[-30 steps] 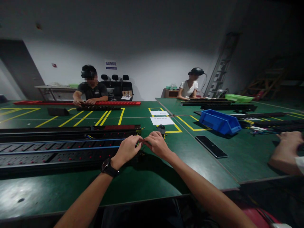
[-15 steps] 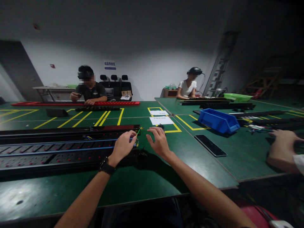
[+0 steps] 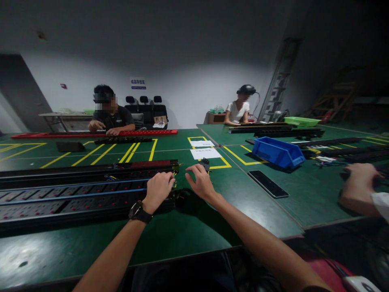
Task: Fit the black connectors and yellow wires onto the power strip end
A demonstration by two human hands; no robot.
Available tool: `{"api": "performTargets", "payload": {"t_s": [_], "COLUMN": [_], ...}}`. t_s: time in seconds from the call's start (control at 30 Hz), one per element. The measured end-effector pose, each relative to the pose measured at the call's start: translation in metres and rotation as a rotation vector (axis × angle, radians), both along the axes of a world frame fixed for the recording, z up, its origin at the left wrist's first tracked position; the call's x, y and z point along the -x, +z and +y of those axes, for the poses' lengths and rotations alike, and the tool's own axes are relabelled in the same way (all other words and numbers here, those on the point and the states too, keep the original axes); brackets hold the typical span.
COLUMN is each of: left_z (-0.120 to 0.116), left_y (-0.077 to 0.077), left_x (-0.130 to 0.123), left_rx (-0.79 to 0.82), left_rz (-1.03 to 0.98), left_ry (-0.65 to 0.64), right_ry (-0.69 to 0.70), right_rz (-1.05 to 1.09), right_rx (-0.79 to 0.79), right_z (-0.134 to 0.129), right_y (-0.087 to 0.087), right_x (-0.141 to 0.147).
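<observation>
Long black strips with red-dotted sockets (image 3: 91, 203) lie side by side at the left, blue edges along one of them. My left hand (image 3: 158, 190) is closed at their right end, by short yellow and green wires (image 3: 175, 178); what its fingers grip is too small to make out. To the right of the wires, my right hand (image 3: 200, 181) hovers with its fingers apart and nothing in them. Just behind it sits a small black part (image 3: 204, 163) on the green table, near a white paper sheet (image 3: 206, 153).
A phone (image 3: 268, 183) and a blue bin (image 3: 278, 152) lie to the right. Another person's hand (image 3: 361, 182) rests at the far right by more black strips. Two people sit across the table (image 3: 231, 227), one behind a red rail (image 3: 146, 133).
My left hand has turned and its fingers have closed in at the wire ends. My right hand has shifted slightly left and down. The view has moved a little.
</observation>
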State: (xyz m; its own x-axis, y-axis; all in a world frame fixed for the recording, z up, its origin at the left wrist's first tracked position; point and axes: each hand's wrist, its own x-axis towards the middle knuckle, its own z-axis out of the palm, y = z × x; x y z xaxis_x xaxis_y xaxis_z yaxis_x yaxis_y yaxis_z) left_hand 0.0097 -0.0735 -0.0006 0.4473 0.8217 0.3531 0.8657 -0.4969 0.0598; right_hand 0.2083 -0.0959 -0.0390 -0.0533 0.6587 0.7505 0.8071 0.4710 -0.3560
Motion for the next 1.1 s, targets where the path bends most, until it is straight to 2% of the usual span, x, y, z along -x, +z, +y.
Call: {"api": "performTargets", "payload": {"t_s": [0.33, 0.73, 0.8, 0.9, 1.0, 1.1], "left_z": [0.001, 0.007, 0.007, 0.007, 0.006, 0.006], "left_y": [0.001, -0.004, -0.004, -0.005, -0.005, -0.005], "left_x": [-0.004, 0.001, 0.001, 0.0, 0.0, 0.001], "left_rx": [0.015, 0.016, 0.034, 0.015, -0.021, -0.009], "left_rz": [0.034, 0.097, 0.093, 0.095, 0.085, 0.075], "left_ry": [0.05, -0.102, -0.149, -0.136, -0.119, -0.178], "right_ry": [0.008, -0.096, -0.134, -0.236, -0.393, -0.552], "right_rz": [-0.01, 0.005, 0.003, 0.015, 0.037, 0.025], "right_rx": [0.056, 0.084, 0.097, 0.129, 0.176, 0.243], "right_z": [-0.001, 0.007, 0.009, 0.011, 0.012, 0.011], "right_y": [-0.001, 0.0, 0.002, 0.008, 0.016, 0.024], "right_x": [0.001, -0.013, -0.019, -0.03, -0.045, -0.065]}}
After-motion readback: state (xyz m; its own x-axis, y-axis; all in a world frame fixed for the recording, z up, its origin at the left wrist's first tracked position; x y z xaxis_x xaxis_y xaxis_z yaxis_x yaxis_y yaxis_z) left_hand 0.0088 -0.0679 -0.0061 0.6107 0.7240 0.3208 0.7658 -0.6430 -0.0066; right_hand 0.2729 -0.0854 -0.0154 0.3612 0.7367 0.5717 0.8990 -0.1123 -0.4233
